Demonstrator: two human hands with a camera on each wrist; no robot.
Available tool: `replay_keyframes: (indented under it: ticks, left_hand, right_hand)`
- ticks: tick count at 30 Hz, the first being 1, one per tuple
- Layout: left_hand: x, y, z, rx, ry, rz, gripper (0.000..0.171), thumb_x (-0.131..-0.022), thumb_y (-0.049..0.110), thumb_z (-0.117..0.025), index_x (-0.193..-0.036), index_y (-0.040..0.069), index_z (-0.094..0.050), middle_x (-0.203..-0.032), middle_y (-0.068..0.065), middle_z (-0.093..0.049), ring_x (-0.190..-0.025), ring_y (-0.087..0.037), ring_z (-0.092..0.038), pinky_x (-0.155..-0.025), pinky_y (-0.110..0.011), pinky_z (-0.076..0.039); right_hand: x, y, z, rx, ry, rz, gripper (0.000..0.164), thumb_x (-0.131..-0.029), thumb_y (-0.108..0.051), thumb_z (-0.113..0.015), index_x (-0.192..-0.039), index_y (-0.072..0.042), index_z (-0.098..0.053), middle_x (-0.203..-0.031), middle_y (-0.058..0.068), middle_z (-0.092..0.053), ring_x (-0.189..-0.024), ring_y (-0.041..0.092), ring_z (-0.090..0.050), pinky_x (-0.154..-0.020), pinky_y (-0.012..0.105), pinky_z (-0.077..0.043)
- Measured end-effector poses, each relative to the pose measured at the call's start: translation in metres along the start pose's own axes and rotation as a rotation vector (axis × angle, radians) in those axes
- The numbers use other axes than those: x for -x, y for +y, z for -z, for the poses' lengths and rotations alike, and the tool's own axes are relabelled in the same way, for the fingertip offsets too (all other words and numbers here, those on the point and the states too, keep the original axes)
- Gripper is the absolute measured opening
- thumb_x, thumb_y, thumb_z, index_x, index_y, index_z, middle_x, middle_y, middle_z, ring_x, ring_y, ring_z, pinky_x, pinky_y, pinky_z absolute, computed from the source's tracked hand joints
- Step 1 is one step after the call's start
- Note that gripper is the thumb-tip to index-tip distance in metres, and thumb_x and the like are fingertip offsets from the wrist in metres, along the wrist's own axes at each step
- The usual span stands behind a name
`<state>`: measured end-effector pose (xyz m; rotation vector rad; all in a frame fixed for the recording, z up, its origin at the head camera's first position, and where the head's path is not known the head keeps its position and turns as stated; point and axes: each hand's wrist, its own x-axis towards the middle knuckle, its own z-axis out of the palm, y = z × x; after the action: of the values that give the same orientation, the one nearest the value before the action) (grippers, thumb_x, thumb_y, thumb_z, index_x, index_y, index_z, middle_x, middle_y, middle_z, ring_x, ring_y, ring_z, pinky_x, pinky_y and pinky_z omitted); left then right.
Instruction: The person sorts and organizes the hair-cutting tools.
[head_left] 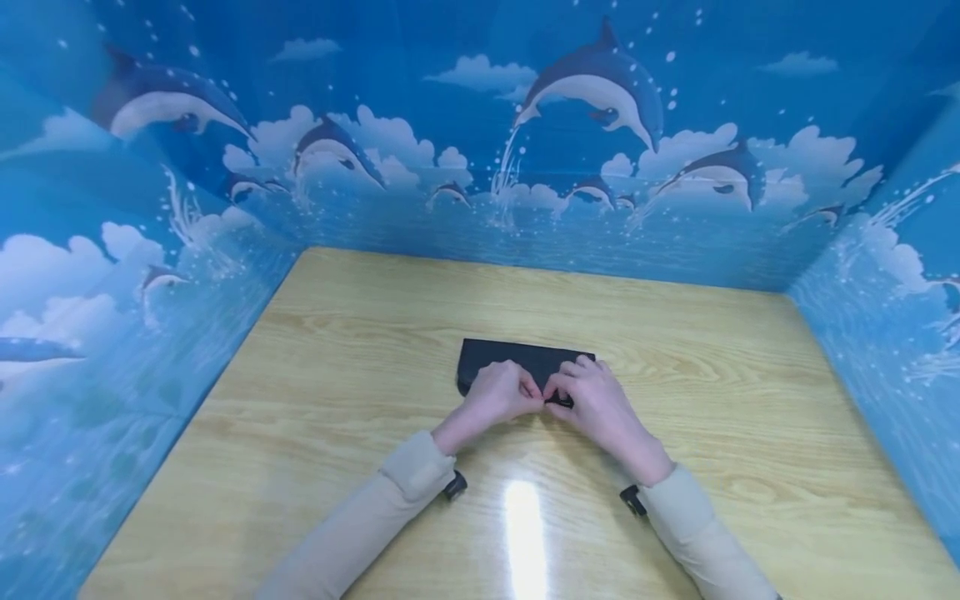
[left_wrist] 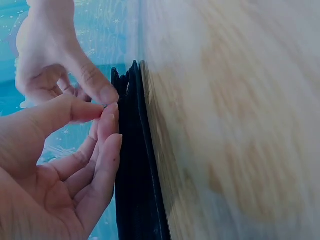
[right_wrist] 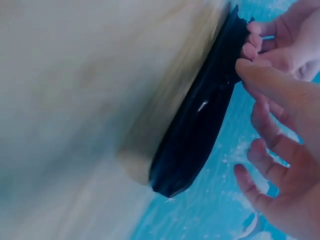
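Observation:
A flat black pouch (head_left: 528,357), soft-looking and dark all over, lies on the table in front of both hands. My left hand (head_left: 501,393) pinches at the middle of its near edge with thumb and forefinger, the other fingers loosely bent. Right beside it, the thumb and forefinger of my right hand (head_left: 596,400) pinch the same edge, fingertips almost meeting the left ones. In the right wrist view, the pouch (right_wrist: 192,135) shows a small shiny spot on its side. The bit of edge between the fingertips is largely hidden.
The wood-grain table (head_left: 360,350) spreads out around the pouch. Blue dolphin-print walls (head_left: 480,217) close it in at the back, left and right. A bright light reflection (head_left: 525,533) lies on the table between the forearms. Small black devices (head_left: 454,485) sit at both wrists.

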<state>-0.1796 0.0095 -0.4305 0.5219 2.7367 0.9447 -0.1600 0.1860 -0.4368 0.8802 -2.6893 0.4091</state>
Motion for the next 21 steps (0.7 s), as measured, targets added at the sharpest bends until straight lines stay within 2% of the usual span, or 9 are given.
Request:
replay_keyframes:
  ticks: [3,7,10,12,14,17,19,21]
  left_hand:
    - [0.001,0.0,0.001,-0.006,0.022,0.009,0.005,-0.072,0.026,-0.072,-0.071,0.021,-0.073,-0.064,0.01,-0.068,-0.048,-0.002,-0.051,-0.051,-0.018,-0.043]
    - [0.0,0.0,0.003,0.002,0.026,-0.016,0.008,-0.075,0.031,-0.073,-0.072,0.024,-0.072,-0.067,0.013,-0.068,-0.053,-0.001,-0.051,-0.055,-0.019,-0.042]
    - [-0.003,-0.002,0.009,0.042,0.001,-0.094,0.009,-0.078,0.032,-0.072,-0.079,0.022,-0.071,-0.072,0.011,-0.069,-0.058,0.0,-0.054,-0.058,-0.019,-0.047]
    - [-0.006,-0.006,0.016,0.021,0.011,-0.172,0.014,-0.078,0.031,-0.072,-0.086,0.02,-0.07,-0.08,0.009,-0.069,-0.066,-0.002,-0.057,-0.062,-0.022,-0.05]
    - [-0.011,-0.01,0.023,-0.069,0.04,-0.25,0.025,-0.077,0.033,-0.073,-0.096,0.018,-0.068,-0.093,0.005,-0.069,-0.083,-0.006,-0.058,-0.075,-0.026,-0.052]
    - [-0.017,-0.018,0.032,-0.265,0.044,-0.318,0.052,-0.073,0.044,-0.073,-0.117,0.018,-0.061,-0.119,-0.002,-0.061,-0.114,-0.016,-0.048,-0.098,-0.039,-0.044]
    - [-0.02,-0.023,0.034,-0.347,-0.02,-0.324,0.072,-0.07,0.052,-0.072,-0.13,0.019,-0.051,-0.135,-0.006,-0.049,-0.128,-0.024,-0.034,-0.107,-0.049,-0.034]
    - [-0.023,-0.027,0.034,-0.383,-0.097,-0.307,0.086,-0.067,0.058,-0.071,-0.139,0.02,-0.042,-0.145,-0.01,-0.039,-0.135,-0.028,-0.023,-0.109,-0.056,-0.027]
  right_hand:
    - [-0.004,-0.006,-0.001,0.054,-0.002,-0.034,0.013,-0.068,-0.024,-0.079,-0.076,-0.021,-0.068,-0.055,-0.012,-0.048,-0.053,0.007,-0.038,-0.057,0.031,-0.04]
    - [-0.005,-0.009,-0.004,0.01,-0.07,-0.116,0.007,-0.071,-0.02,-0.073,-0.075,-0.019,-0.067,-0.052,-0.013,-0.049,-0.045,0.002,-0.037,-0.043,0.021,-0.037]
    - [-0.004,-0.009,-0.005,-0.06,-0.1,-0.172,0.007,-0.072,-0.016,-0.07,-0.075,-0.018,-0.064,-0.056,-0.011,-0.054,-0.045,0.0,-0.04,-0.037,0.019,-0.037]
    - [-0.002,-0.009,-0.004,-0.084,-0.114,-0.191,0.009,-0.073,-0.014,-0.069,-0.074,-0.018,-0.061,-0.059,-0.01,-0.057,-0.046,0.0,-0.041,-0.038,0.019,-0.038]
    - [-0.001,-0.009,-0.002,-0.084,-0.124,-0.193,0.01,-0.074,-0.013,-0.068,-0.075,-0.018,-0.06,-0.06,-0.01,-0.057,-0.046,0.0,-0.041,-0.039,0.019,-0.038]
    - [0.0,-0.011,0.001,-0.078,-0.14,-0.203,0.008,-0.076,-0.011,-0.067,-0.078,-0.016,-0.061,-0.057,-0.009,-0.055,-0.043,0.001,-0.038,-0.037,0.02,-0.035]
    - [0.001,-0.013,0.003,-0.074,-0.143,-0.231,0.007,-0.077,-0.011,-0.068,-0.079,-0.014,-0.061,-0.055,-0.007,-0.055,-0.041,0.002,-0.038,-0.037,0.021,-0.035]
    - [0.002,-0.015,0.004,-0.075,-0.143,-0.27,0.008,-0.076,-0.012,-0.069,-0.078,-0.013,-0.062,-0.055,-0.005,-0.057,-0.04,0.003,-0.038,-0.037,0.022,-0.036]
